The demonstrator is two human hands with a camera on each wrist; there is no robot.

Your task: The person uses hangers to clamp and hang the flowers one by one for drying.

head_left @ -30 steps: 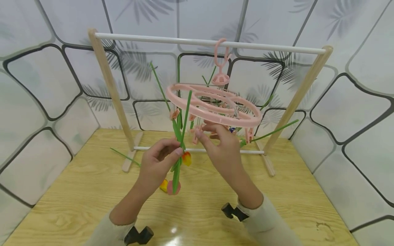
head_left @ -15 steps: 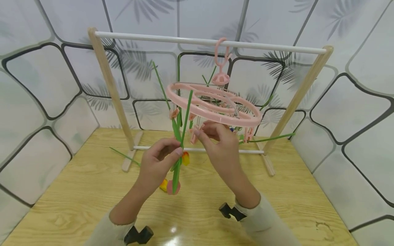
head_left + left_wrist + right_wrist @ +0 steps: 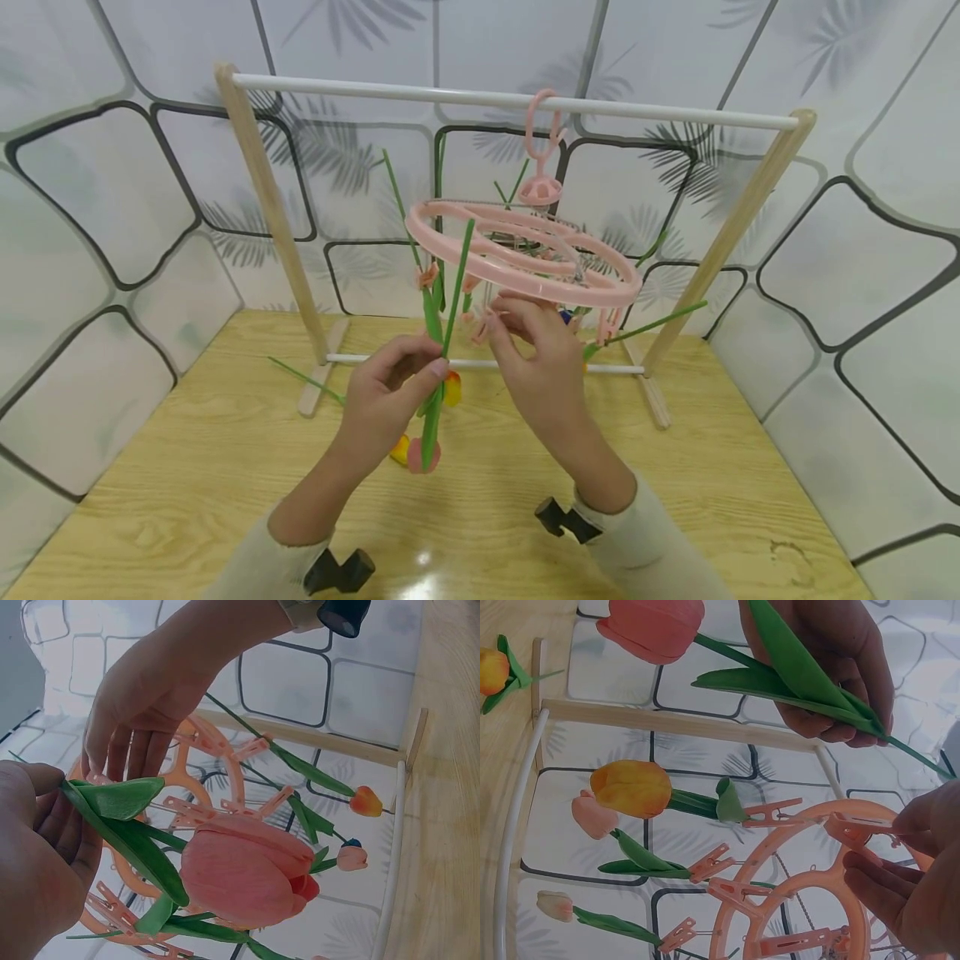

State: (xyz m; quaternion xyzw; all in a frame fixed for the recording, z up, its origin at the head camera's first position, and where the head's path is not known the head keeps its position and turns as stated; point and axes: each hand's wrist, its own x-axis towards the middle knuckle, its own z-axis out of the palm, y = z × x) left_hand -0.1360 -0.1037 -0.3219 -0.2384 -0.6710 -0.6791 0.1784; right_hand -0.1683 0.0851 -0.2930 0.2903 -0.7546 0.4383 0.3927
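In the head view my left hand point(image 3: 390, 385) pinches the green stem of an artificial pink tulip point(image 3: 424, 456), whose bloom hangs downward. The same tulip point(image 3: 240, 871) fills the middle of the left wrist view. My right hand point(image 3: 542, 360) is under the front rim of a round pink clip hanger point(image 3: 525, 282). Between its thumb and fingers it pinches a pink clothespin point(image 3: 861, 826), seen in the right wrist view. No stem shows in that clothespin. Tulip and clothespin are a short distance apart.
The hanger hangs from the white rail point(image 3: 360, 89) of a wooden-legged rack. Other tulips hang head down from its clips, including a yellow-orange one point(image 3: 631, 787). Another yellow tulip point(image 3: 400, 451) lies on the wooden table point(image 3: 187, 483). Patterned panels stand around it.
The right hand and its clothespin have shifted slightly. A clipped green stem at the right has swung down and back up. The left hand stays nearly still with the tulip.
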